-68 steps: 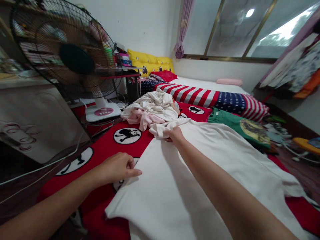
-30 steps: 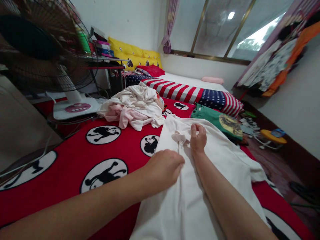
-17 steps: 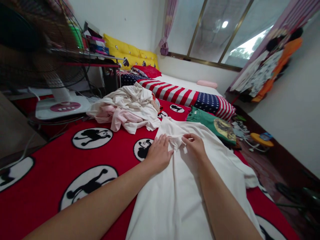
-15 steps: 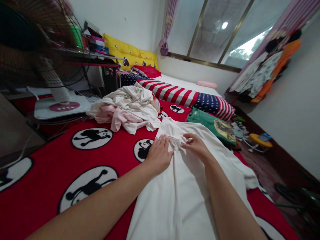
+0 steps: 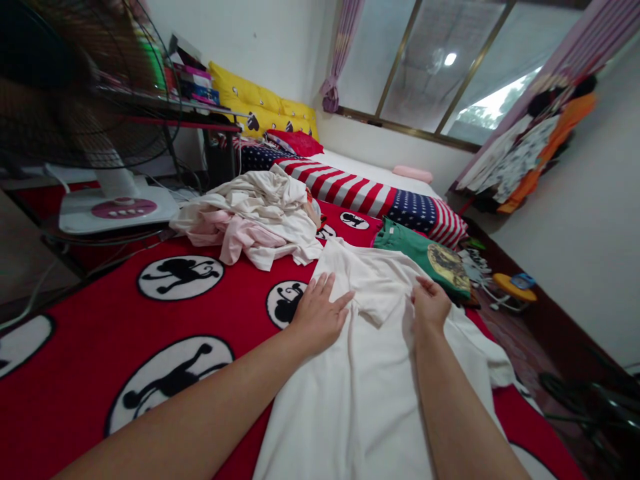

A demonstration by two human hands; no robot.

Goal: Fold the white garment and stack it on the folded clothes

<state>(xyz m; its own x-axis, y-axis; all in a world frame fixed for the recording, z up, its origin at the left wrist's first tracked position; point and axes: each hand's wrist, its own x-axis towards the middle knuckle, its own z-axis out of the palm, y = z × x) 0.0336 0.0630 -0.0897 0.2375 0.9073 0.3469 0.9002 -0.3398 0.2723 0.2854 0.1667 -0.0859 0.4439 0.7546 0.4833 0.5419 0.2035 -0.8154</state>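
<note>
A white short-sleeved shirt [image 5: 380,380] lies spread on the red blanket [image 5: 260,280], its left side folded inward with a sleeve on top. My left hand [image 5: 321,312] rests flat on the folded part, fingers spread. To the right, my right hand [image 5: 431,301] has its fingers closed on the white cloth near the shirt's far edge. The part of the shirt under my forearms is hidden.
A heap of white and pink clothes [image 5: 250,213] lies beyond my left hand. A green garment [image 5: 420,253] with a yellow print lies far right. An electric fan [image 5: 120,193] stands left. Behind is a bed with a striped, starred cover [image 5: 345,183].
My right hand has moved right, away from my left hand. The bunched sleeve between them is now laid out flatter. My left hand stays in nearly the same place, its fingers more spread.
</note>
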